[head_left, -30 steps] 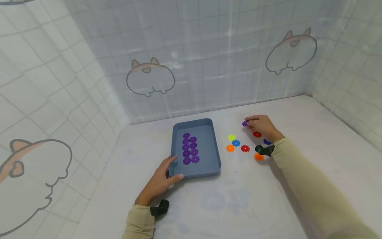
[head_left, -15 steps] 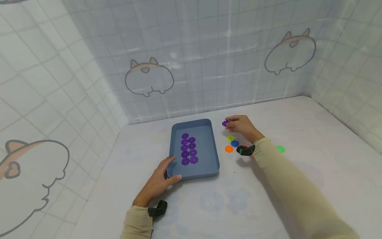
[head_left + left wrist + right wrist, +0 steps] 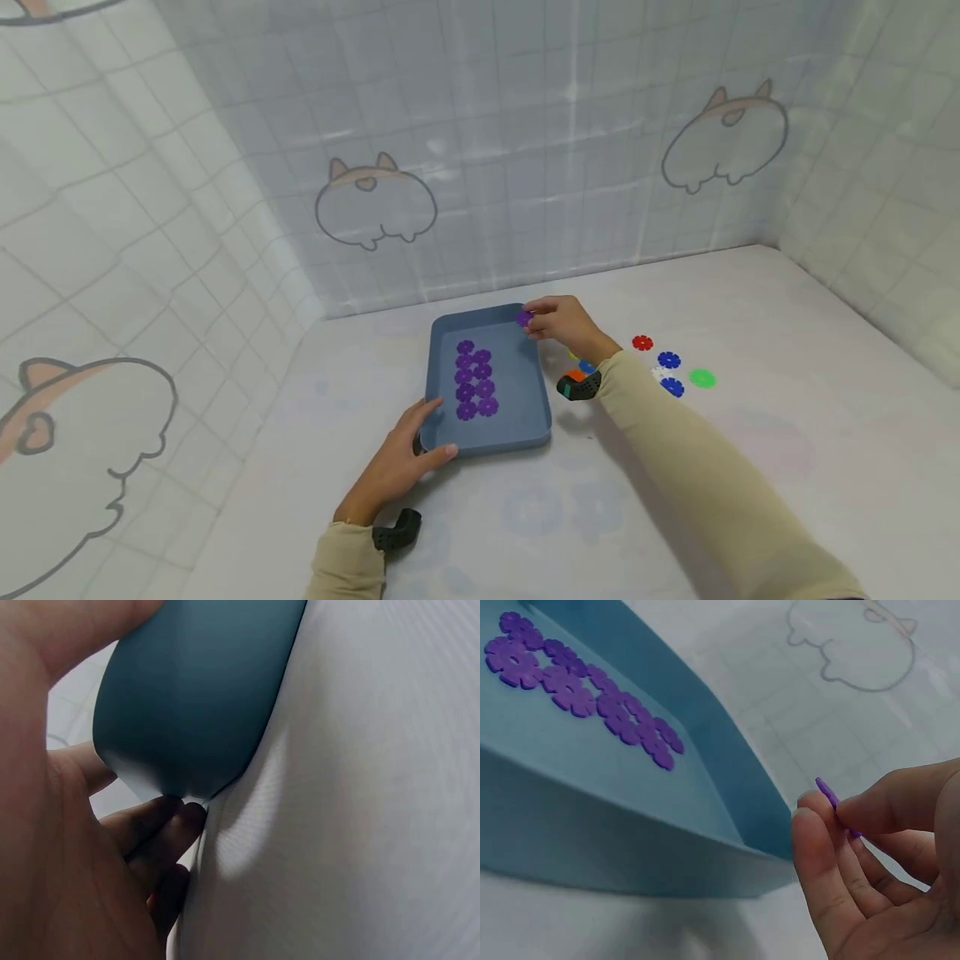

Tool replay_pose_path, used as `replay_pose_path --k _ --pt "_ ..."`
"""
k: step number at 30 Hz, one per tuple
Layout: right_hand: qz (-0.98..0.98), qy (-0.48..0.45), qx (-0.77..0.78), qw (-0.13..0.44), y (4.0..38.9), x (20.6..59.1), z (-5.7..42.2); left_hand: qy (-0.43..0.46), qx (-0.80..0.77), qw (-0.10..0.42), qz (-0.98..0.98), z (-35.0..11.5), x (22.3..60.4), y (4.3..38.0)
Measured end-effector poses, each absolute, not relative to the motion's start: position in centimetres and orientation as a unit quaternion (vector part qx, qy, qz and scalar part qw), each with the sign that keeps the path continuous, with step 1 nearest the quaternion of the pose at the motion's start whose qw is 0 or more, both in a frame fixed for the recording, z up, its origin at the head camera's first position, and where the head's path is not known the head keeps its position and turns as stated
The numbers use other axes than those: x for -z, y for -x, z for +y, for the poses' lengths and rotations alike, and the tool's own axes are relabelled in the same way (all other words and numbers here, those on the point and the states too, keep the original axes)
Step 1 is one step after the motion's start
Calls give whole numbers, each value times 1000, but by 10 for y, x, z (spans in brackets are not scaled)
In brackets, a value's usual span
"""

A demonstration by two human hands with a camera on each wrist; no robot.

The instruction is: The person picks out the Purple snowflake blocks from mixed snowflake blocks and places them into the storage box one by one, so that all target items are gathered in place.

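My right hand (image 3: 566, 323) pinches a purple flower-shaped plastic disc (image 3: 524, 318) between thumb and fingers, over the far right corner of the blue-grey tray (image 3: 517, 408). In the right wrist view the held disc (image 3: 829, 796) is seen edge-on, above the rim. Inside the tray, several purple discs (image 3: 465, 376) lie flat in two columns, left of its middle. My left hand (image 3: 397, 462) grips the near left corner of the tray, thumb at the front rim and index finger over the left wall. Its other fingers curl against the outside of the corner (image 3: 180, 735).
Right of the tray lie loose discs: red (image 3: 642, 342), blue (image 3: 669, 360), white (image 3: 660, 372) and green (image 3: 702, 378). Orange (image 3: 576, 375) and yellow ones sit partly hidden by my right hand and wrist. A patterned curtain wall (image 3: 510, 208) rises behind the table.
My right hand has carried the purple disc leftward from the loose discs to the tray's far right corner, uncovering red and blue discs. The left hand stays at the tray corner.
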State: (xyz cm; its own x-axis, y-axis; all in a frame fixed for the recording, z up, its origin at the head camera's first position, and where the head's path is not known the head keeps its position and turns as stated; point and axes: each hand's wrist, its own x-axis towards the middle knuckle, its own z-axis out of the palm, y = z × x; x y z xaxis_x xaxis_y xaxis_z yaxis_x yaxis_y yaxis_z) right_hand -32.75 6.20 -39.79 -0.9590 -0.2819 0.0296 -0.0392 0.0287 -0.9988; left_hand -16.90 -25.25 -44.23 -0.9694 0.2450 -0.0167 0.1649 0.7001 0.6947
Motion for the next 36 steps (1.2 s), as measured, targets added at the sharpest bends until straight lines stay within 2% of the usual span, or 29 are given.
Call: replay_pose_path --k 19,36 --pt "774 153 610 73 338 403 3 -118 -374 51 919 -261 441 166" --pt "846 189 496 47 340 401 -15 -96 -385 53 917 -258 442 166"
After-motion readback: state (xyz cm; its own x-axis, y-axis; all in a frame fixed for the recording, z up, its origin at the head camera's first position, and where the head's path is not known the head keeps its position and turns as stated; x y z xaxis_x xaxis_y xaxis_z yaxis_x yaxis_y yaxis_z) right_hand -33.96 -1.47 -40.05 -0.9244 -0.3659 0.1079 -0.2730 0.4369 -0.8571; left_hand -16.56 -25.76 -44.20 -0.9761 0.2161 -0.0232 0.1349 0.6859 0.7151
